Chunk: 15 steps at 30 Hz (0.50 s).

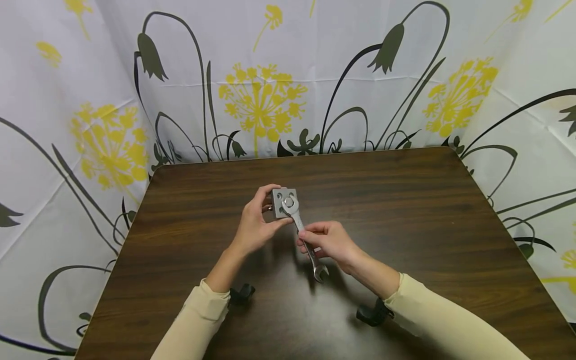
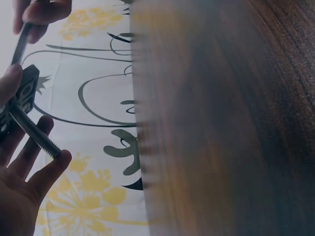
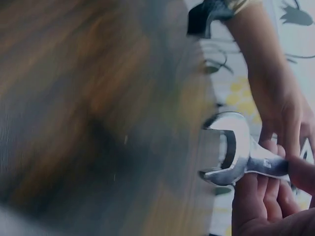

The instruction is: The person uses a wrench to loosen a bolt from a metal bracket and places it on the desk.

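Observation:
My left hand (image 1: 253, 227) grips a small grey metal plate (image 1: 275, 204) with holes near its corners, held up above the table. A bolt runs through the plate; its round-looking head (image 1: 288, 202) faces me. In the left wrist view the threaded shank (image 2: 37, 132) sticks out behind, with a left fingertip at its end. Around the bolt head lies the ring end of a combination wrench (image 1: 308, 248). My right hand (image 1: 334, 245) pinches the wrench's shaft between thumb and fingers. The wrench's open end (image 3: 238, 147) juts out past that hand, pointing down toward me.
A dark wood-grain table (image 1: 405, 200) spreads below both hands. Behind and beside it hangs a white curtain (image 1: 288, 30) with yellow and grey flowers. Black wrist devices sit at the left cuff (image 1: 243, 294) and the right cuff (image 1: 374, 313).

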Each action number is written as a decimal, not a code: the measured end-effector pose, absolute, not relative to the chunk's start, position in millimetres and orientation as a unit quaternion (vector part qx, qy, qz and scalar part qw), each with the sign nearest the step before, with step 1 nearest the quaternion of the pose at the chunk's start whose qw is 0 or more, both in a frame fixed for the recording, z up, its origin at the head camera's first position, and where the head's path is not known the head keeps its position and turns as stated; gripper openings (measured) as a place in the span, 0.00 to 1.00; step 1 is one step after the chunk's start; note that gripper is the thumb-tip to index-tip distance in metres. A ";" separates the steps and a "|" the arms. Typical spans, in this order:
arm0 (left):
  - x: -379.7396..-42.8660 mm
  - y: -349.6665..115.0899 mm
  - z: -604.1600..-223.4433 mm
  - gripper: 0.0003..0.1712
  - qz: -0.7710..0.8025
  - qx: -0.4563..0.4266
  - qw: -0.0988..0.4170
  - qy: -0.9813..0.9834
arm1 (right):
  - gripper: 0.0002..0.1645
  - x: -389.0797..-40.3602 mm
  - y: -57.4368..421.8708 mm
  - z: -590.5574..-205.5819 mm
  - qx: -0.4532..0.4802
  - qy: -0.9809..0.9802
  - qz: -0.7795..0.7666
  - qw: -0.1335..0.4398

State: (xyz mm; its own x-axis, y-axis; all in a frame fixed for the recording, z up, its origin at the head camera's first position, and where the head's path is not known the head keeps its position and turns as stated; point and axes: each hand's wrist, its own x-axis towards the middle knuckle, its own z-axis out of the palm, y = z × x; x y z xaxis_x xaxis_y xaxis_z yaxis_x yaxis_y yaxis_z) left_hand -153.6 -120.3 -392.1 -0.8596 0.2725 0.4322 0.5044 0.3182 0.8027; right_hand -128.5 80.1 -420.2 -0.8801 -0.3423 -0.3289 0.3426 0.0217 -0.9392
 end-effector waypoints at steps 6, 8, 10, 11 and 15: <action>-155.0 -121.0 -388.0 0.41 -0.526 -0.258 0.099 -0.805 | 0.13 -139.4 89.3 -420.5 -0.087 0.753 -0.627 0.178; -155.3 -121.4 -386.4 0.41 -0.526 -0.264 0.099 -0.803 | 0.12 -143.8 92.1 -421.2 -0.123 0.778 -0.598 0.146; -155.8 -121.9 -385.2 0.41 -0.525 -0.267 0.097 -0.802 | 0.12 -148.6 95.6 -421.4 -0.154 0.804 -0.562 0.117; -156.0 -122.1 -384.8 0.41 -0.524 -0.269 0.096 -0.802 | 0.11 -151.1 97.6 -421.2 -0.165 0.817 -0.543 0.105; -157.8 -123.7 -383.9 0.41 -0.524 -0.274 0.090 -0.801 | 0.11 -161.5 106.9 -420.8 -0.216 0.849 -0.477 0.077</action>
State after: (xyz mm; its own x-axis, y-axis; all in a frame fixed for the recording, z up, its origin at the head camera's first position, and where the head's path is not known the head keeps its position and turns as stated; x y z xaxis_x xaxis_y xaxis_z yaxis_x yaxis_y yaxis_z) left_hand -157.8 -123.7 -383.9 -0.8330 0.3451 0.4325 0.5346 0.3001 0.7900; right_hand -161.5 106.9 -420.8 -0.8946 -0.4404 0.0762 -0.2942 0.4520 -0.8421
